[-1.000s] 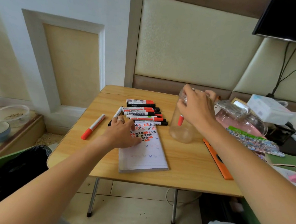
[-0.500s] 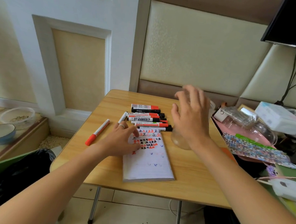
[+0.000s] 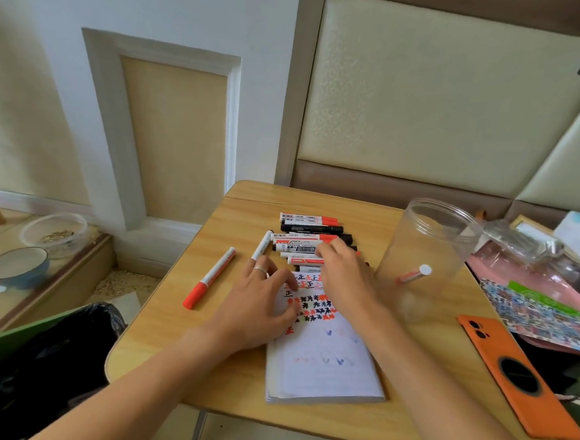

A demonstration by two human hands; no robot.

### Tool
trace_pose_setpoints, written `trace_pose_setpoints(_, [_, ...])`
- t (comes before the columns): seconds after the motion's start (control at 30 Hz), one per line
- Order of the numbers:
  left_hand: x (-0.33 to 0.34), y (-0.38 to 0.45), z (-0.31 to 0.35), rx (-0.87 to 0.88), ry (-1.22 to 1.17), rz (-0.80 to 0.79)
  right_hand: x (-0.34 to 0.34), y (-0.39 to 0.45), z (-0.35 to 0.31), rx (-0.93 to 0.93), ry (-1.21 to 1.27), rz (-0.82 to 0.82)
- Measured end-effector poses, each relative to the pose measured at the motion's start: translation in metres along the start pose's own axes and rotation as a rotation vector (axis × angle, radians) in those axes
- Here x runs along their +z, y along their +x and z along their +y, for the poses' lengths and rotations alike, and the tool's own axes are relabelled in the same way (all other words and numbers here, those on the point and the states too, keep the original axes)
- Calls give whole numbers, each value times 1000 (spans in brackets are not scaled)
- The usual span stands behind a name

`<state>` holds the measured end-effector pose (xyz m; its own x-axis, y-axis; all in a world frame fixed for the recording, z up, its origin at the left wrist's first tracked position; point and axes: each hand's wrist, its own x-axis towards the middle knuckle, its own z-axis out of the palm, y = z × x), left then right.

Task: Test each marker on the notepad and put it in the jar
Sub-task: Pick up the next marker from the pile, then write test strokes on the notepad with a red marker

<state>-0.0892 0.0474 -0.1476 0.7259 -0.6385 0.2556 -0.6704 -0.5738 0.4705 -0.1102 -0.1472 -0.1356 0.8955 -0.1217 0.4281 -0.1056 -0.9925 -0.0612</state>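
Note:
A white notepad (image 3: 326, 370) with red, black and blue test marks lies on the wooden table (image 3: 182, 360). My left hand (image 3: 258, 307) rests on its upper left part with fingers spread. Behind the pad is a pile of several red and black markers (image 3: 302, 220). My right hand (image 3: 343, 275) reaches over the pad and its fingertips touch markers in that pile. None is lifted. The clear plastic jar (image 3: 428, 236) stands open to the right with one red marker (image 3: 413, 274) inside. A red-capped marker (image 3: 209, 277) lies alone on the left, and another marker (image 3: 262, 245) sits by my left fingers.
An orange phone (image 3: 511, 376) lies face down near the table's right front. Clutter of plastic packaging and a patterned sheet (image 3: 543, 313) crowds the right edge. A black-lined bin (image 3: 49, 357) stands at lower left. Two bowls (image 3: 17, 266) sit on a low ledge on the left.
My right hand let go of the red marker in the jar, left the jar and moved left to the marker pile. My left hand stayed on the notepad.

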Motion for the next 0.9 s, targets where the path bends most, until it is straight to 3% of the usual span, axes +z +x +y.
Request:
trace_pose_setpoints(0.17, [5,1,3,51,-143,71,-11,-4,-4,-112,99,125])
trace_pose_setpoints(0.27, [7,0,2,50,-210,71,-33,-17,-10,-13,510,168])
trace_pose_setpoints(0.37, [8,-3,3,94,-189,100,-47,-33,-19,215,990,29])
trace_pose_setpoints(0.53, [9,-5,4,187,-78,125,-52,-52,-20,364,1398,-95])
trace_pose_setpoints(0.67, [8,-3,1,163,-87,83,-57,-60,-5,349,1294,-20])
trace_pose_setpoints(0.8, [2,-3,-3,201,-155,38,-55,-63,9,-92,604,44])
trace_pose_setpoints(0.9, [3,-5,4,236,-129,36,-49,-66,4,-310,281,12])
